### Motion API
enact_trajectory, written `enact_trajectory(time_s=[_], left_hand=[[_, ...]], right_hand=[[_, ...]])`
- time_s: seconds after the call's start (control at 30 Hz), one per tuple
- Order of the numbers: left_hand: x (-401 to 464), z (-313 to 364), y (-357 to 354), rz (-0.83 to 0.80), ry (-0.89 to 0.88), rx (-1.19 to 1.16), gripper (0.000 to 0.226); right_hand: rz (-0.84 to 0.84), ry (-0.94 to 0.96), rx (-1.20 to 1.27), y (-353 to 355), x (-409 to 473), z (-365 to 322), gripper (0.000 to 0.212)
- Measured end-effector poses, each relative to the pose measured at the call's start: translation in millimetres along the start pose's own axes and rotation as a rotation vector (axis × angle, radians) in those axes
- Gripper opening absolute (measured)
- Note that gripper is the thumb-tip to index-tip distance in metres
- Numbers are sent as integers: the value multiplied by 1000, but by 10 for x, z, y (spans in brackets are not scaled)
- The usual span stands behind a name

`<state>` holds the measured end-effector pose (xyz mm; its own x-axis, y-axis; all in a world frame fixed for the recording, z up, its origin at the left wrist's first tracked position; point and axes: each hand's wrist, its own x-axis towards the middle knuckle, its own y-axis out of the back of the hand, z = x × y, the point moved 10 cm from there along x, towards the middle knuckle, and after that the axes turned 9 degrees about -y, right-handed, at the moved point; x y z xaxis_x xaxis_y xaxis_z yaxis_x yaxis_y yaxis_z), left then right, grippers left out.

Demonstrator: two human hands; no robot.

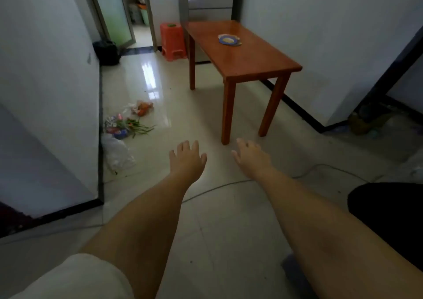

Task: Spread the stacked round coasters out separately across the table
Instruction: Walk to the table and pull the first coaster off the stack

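A stack of round coasters [229, 40], blue-rimmed with a pale yellow centre on top, lies on the far half of a reddish-brown wooden table [249, 58]. The table stands well ahead of me against the right wall. My left hand [187, 159] and my right hand [250, 155] are stretched out in front of me over the floor, palms down, fingers spread, holding nothing. Both hands are short of the table's near legs and far from the coasters.
A red plastic stool [172, 41] stands left of the table by a doorway. Litter and plastic bags [128, 124] lie on the tiled floor along the left wall. A thin cable [229, 183] crosses the floor under my arms. A dark object [386, 209] sits low right.
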<state>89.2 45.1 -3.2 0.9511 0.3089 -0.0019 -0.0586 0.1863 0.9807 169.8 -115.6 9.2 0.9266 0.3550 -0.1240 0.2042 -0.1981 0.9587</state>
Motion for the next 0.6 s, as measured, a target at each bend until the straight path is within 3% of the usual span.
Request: enact_trajectory(time_s=[0.3,0.6], left_hand=[[776,-233,-110,-24,-6,-5,58],[2500,-442,50,5,47,26,56]], right_hand=[[-16,-16,-10,-94,791,-78,54],[-17,10,12,157,2528,-231,54]])
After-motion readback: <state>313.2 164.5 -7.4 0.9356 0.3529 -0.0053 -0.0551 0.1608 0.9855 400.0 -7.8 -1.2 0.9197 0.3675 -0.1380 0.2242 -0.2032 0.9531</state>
